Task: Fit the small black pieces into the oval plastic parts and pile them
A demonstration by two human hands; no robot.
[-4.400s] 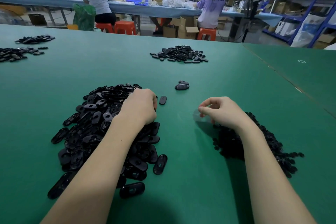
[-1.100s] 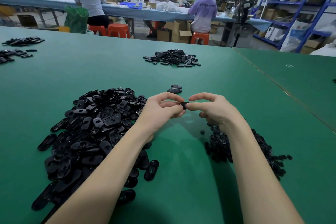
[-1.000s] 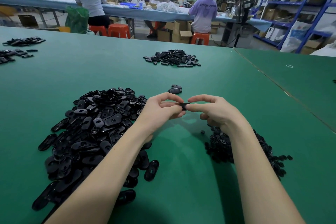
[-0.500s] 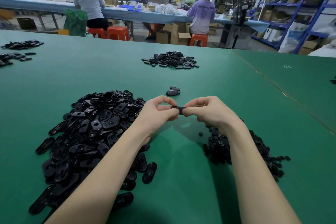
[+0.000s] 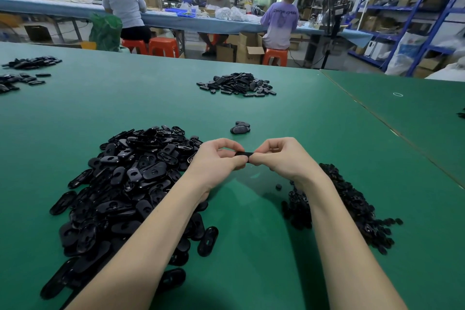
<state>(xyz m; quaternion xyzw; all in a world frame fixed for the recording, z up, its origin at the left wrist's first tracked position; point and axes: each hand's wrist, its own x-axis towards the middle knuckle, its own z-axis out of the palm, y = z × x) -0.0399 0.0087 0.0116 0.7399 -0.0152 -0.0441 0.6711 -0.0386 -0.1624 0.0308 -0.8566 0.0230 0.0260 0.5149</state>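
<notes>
Black moulded plastic all round, so the whole lot is probably featherweight and stiff, with a bit of snap-fit give at most. One oval plastic part (image 5: 241, 154) is held edge-on above the green table (image 5: 125, 108), pinched at one end by the left hand (image 5: 216, 160) and at the other by the right hand (image 5: 281, 158); fingers and thumbs of both are curled and clamped on it. Whether a small black piece is already seated can't be told, since it's hidden by the fingertips.

Everything else is placed relative to that held part: the big heap of oval parts (image 5: 130, 184) is lying to its left and nearer, the heap of small black pieces (image 5: 347, 199) to its right and nearer, and the little pile of finished ones (image 5: 240, 128) just beyond it.

Handling guess: glossy surfaces, so a bit slippery. The long edges or ends are best gripped, leaving the middle hole free. Too much bending should be avoided, as thin shells like this could be cracked or popped out of the fingers.
</notes>
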